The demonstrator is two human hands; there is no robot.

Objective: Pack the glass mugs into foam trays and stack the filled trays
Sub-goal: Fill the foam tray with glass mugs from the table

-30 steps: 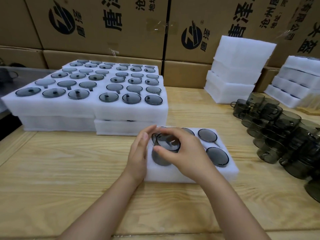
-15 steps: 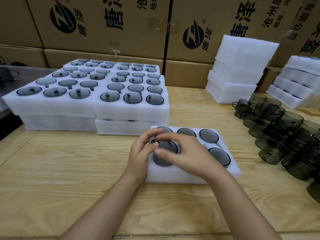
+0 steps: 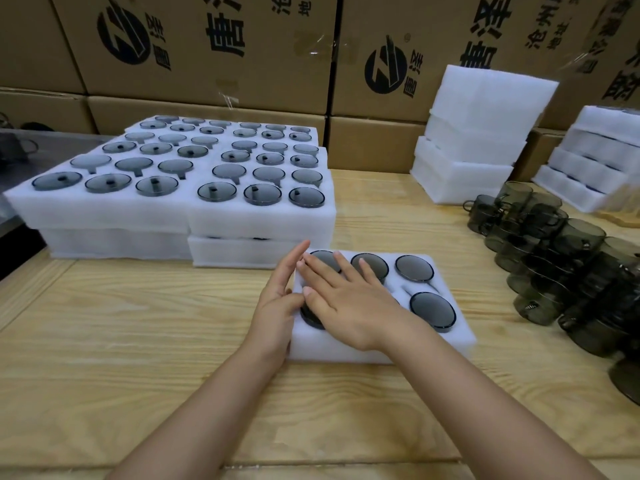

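Note:
A white foam tray (image 3: 460,336) lies in front of me on the wooden table, with several dark glass mugs sunk bottom-up in its pockets. My right hand (image 3: 349,306) lies flat with straight fingers over the tray's left pockets, pressing on a mug (image 3: 310,318) in the near-left pocket, which is mostly hidden. My left hand (image 3: 277,299) rests with straight fingers against the tray's left edge. The other mugs show as dark discs, such as the near-right one (image 3: 433,311).
Filled foam trays (image 3: 173,209) stand stacked at the left back. Loose dark glass mugs (image 3: 554,268) crowd the right side of the table. Empty foam trays (image 3: 474,143) are piled at the back right, more (image 3: 595,161) at the far right. Cardboard boxes (image 3: 207,50) line the back.
The mug held above the near-left pocket a second ago has gone down into the tray. My right hand has flattened over it, and my left fingers have straightened along the tray's edge.

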